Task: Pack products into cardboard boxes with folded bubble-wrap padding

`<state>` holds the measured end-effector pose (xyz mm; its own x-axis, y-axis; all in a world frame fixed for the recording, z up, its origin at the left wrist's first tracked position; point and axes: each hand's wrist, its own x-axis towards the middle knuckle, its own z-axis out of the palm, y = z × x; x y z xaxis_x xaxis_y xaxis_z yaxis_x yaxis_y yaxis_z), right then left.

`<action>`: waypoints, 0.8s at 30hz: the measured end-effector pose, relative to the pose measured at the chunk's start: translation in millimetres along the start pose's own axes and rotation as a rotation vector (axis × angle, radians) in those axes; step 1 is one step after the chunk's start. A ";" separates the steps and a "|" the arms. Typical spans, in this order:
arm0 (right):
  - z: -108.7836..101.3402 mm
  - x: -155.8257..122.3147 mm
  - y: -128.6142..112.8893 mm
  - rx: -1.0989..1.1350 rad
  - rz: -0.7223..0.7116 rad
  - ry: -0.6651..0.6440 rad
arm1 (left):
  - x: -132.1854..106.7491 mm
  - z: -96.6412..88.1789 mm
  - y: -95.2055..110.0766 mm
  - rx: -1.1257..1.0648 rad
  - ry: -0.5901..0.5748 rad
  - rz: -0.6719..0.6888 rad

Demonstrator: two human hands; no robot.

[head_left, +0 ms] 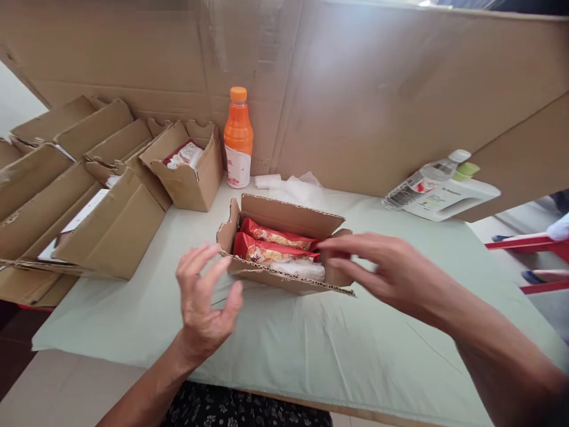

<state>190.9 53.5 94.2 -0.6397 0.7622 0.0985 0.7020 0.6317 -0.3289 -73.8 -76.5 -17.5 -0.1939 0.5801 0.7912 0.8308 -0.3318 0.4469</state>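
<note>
A small open cardboard box (284,216) lies on the pale green table cover (311,344), holding red snack packets (271,244) and a clear-wrapped one. My left hand (205,302) hovers just left of the box's near corner, fingers spread and empty. My right hand (377,267) reaches in from the right, its fingers stretched out over the box's right end and touching the packets' edge; it is slightly blurred and holds nothing that I can see.
Several cardboard boxes (89,196) are stacked at the left, one open box (189,169) showing packets. An orange drink bottle (238,139) stands at the back by the cardboard wall (377,89). A clear bottle and a white jug (444,190) lie at the right. Red furniture (533,246) is beyond the table's edge.
</note>
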 end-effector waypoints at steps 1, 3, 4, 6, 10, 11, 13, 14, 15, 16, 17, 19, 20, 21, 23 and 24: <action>-0.8 -20.1 12.5 0.059 0.075 0.103 | -8.6 -1.8 -9.8 -0.014 0.007 -0.093; 14.7 -55.0 32.5 0.148 0.244 0.241 | -26.4 -0.8 -30.2 -0.092 -0.062 -0.325; 30.9 -67.2 38.0 0.217 0.305 0.269 | -34.4 2.6 -38.9 -0.149 -0.119 -0.445; 73.5 -80.0 39.1 0.338 0.375 0.210 | -46.8 15.2 -48.5 -0.285 -0.223 -0.635; 141.7 -84.0 29.3 0.429 0.501 0.151 | -61.2 47.5 -27.2 -0.426 -0.279 -0.741; 148.2 -86.9 31.5 0.441 0.556 0.184 | -65.2 52.6 -15.9 -0.441 -0.291 -0.713; 150.8 -95.8 43.4 0.468 0.642 0.242 | -76.4 55.5 7.2 -0.469 -0.337 -0.628; 149.2 -99.8 51.2 0.476 0.656 0.251 | -83.6 53.3 16.8 -0.480 -0.366 -0.589; 147.2 -101.6 58.4 0.480 0.650 0.244 | -91.6 48.8 24.0 -0.482 -0.385 -0.562; 146.0 -100.0 63.3 0.481 0.631 0.226 | -100.0 42.4 28.1 -0.474 -0.390 -0.550; 146.3 -94.0 64.7 0.487 0.603 0.204 | -108.4 34.4 29.1 -0.457 -0.380 -0.556; 153.1 -66.7 54.4 0.534 0.528 0.157 | -122.8 15.0 21.8 -0.404 -0.314 -0.623; 159.7 -45.9 42.9 0.583 0.472 0.128 | -128.1 4.6 14.4 -0.372 -0.262 -0.679; 168.4 -21.4 28.1 0.645 0.395 0.095 | -131.5 -5.8 5.5 -0.338 -0.202 -0.743; 190.1 33.0 -6.4 0.770 0.197 0.037 | -132.5 -24.8 -14.8 -0.277 -0.079 -0.848; 202.3 59.4 -23.6 0.819 0.097 0.033 | -130.3 -32.6 -25.0 -0.252 -0.025 -0.873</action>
<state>73.1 55.3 -82.2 -0.5693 0.8201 0.0579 0.2952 0.2696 -0.9166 -86.2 -168.0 -118.2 -0.6873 0.7164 0.1202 0.2541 0.0821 0.9637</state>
